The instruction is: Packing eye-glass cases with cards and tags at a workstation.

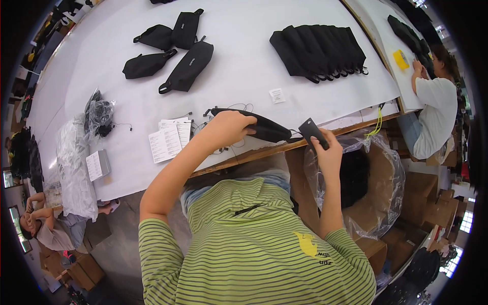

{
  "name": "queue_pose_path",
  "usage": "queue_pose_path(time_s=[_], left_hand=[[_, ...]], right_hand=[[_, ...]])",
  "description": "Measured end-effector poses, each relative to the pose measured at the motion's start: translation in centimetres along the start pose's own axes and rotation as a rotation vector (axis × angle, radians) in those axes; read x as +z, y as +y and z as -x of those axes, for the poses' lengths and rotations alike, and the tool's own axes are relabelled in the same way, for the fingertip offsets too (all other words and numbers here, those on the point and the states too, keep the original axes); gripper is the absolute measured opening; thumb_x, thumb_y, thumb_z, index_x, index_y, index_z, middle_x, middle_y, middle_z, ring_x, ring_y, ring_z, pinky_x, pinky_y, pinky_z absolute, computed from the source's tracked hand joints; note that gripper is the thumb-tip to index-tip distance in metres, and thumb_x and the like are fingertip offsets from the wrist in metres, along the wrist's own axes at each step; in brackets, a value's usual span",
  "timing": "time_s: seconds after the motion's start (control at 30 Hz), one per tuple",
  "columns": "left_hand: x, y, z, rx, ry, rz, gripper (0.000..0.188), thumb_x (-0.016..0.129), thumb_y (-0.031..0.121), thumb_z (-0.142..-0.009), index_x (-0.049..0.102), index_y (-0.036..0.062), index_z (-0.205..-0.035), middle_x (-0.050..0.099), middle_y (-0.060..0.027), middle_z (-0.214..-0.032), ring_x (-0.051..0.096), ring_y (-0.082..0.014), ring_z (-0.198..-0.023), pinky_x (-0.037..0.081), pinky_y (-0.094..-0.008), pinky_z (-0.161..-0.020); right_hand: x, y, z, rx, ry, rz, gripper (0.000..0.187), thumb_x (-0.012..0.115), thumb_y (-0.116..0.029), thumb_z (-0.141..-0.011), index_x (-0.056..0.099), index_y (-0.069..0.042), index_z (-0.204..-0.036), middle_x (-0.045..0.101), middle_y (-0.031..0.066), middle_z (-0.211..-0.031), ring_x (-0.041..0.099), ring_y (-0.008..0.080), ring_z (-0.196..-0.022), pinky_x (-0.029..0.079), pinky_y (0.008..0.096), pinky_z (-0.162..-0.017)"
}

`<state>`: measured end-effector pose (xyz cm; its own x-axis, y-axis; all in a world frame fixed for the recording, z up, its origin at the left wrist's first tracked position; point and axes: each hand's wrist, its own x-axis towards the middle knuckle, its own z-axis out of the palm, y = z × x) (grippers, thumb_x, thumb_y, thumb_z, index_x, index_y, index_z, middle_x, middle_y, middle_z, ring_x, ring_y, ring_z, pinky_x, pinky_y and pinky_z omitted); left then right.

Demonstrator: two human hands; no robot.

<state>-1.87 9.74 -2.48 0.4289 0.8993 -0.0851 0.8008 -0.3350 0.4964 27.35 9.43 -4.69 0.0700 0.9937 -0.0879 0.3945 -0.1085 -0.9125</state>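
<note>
A long black zip pouch lies at the table's front edge, with my left hand closed on its upper side. Between the fingers and thumb of my right hand is a black hang tag, held just off the pouch's right end. A short cord appears to run between the tag and that end. Beside my left forearm, several white printed cards lie fanned out. Thin dark strings are scattered around my left hand, partly hidden by it.
Several finished-looking black pouches lie at the far left; an overlapping row of them is at the far right. A small white packet, card stack and plastic bags are on the table. A plastic-lined carton stands right. Co-worker at right.
</note>
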Motion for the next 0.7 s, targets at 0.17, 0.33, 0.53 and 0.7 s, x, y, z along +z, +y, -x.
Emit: queue_pose_path(time_s=[0.17,0.33,0.53,0.7], left_hand=[[-1.2,-0.3,-1.0,0.038,0.204,-0.11,0.016,0.056,0.026,-0.089,0.057,0.0094,-0.091,0.059,-0.0132,-0.063,0.06,-0.0327,-0.065,0.045,-0.0434,-0.056],[-4.0,0.4,0.4,0.01,0.28,-0.102,0.018,0.056,0.029,-0.089,0.057,0.0106,-0.091,0.059,-0.0129,-0.063,0.06,-0.0329,-0.065,0.044,-0.0431,-0.056],[-7.0,0.7,4.6,-0.194,0.194,-0.092,0.017,0.061,0.027,-0.087,0.06,0.0105,-0.09,0.058,-0.0145,-0.064,0.058,-0.0339,-0.061,0.043,-0.0413,-0.055],[-5.4,3.2,7.8,-0.184,0.047,0.004,0.021,0.064,0.03,-0.084,0.062,0.0115,-0.092,0.058,-0.0161,-0.062,0.058,-0.0357,-0.058,0.044,-0.0417,-0.053]], right_hand=[[-2.8,1.9,-2.0,-0.037,0.135,-0.29,0.017,0.071,-0.007,-0.082,0.065,0.001,-0.096,0.066,0.0057,-0.085,0.061,0.0104,-0.074,0.048,0.0224,-0.068],[-4.6,-0.3,-1.7,0.122,-0.17,-0.861,0.028,0.061,-0.007,-0.087,0.054,0.0,-0.114,0.066,0.0149,-0.084,0.065,0.0198,-0.07,0.053,0.0278,-0.064],[-5.1,-1.8,-1.5,0.15,-0.487,-0.498,0.024,0.066,-0.009,-0.084,0.055,-0.001,-0.105,0.064,0.012,-0.078,0.059,0.0161,-0.058,0.044,0.0228,-0.051],[-1.3,0.3,-4.1,0.371,-0.15,-1.321,0.017,0.063,-0.019,-0.088,0.058,-0.003,-0.09,0.056,0.0035,-0.072,0.049,0.0124,-0.059,0.037,0.0222,-0.047]])
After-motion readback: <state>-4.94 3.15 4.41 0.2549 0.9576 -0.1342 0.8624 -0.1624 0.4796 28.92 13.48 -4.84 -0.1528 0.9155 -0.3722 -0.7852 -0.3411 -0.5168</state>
